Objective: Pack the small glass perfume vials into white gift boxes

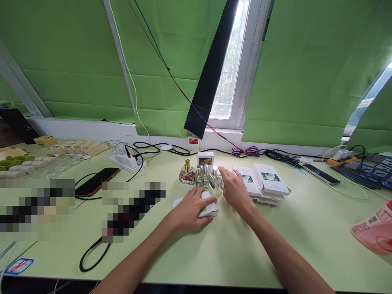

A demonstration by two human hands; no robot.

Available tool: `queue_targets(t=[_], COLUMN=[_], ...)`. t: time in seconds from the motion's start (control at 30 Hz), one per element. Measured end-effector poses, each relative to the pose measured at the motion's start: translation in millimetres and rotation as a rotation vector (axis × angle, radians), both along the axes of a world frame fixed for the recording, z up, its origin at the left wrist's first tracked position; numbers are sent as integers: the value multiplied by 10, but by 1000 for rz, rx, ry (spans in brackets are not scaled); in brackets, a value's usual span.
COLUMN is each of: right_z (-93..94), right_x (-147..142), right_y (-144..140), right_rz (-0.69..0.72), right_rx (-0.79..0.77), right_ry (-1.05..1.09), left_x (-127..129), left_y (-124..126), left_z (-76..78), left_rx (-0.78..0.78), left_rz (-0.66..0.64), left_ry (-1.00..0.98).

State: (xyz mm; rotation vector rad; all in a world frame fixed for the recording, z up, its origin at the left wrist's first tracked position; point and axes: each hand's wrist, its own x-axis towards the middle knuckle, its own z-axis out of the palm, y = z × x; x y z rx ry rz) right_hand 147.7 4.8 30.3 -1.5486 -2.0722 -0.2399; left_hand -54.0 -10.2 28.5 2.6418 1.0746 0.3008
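Over a small white box (210,210) lying on the table, my left hand (192,210) is closed, its thumb and fingers at the box's sides. My right hand (237,192) reaches forward with fingers stretched out and apart, right beside a cluster of small clear glass bottles (215,182); whether it touches them is hard to see. Two slim bottles with silver caps (202,176) stand left of that cluster. Further left is a rounded perfume bottle (187,174) with a gold cap. Behind them stands a white box with a dark picture (205,160).
Right of my right hand are stacked white boxes with green pictures (271,179). Phones (97,182) lie on both sides. A power strip (127,162) and black cables (180,150) run along the back. A pink package (375,230) is at the right edge. Part of the left side is pixelated.
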Motion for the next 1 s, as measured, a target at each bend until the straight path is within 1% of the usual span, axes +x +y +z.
queue_targets(t=[0.27,0.4,0.77,1.0], right_z=[-16,-29,-58,-102], right_x=[108,134,150,152], right_y=[40,53,76,111], right_rz=[53,58,58,86], right_rx=[-13,-8,-1,22], right_ry=[71,94,101,74], left_x=[-3,2,-5,11], left_y=[10,24,35,35], left_z=[-30,-42,-55,-35], left_rx=[24,34,30,16], left_rz=[6,6,4,19], left_ry=[29,35,48,48])
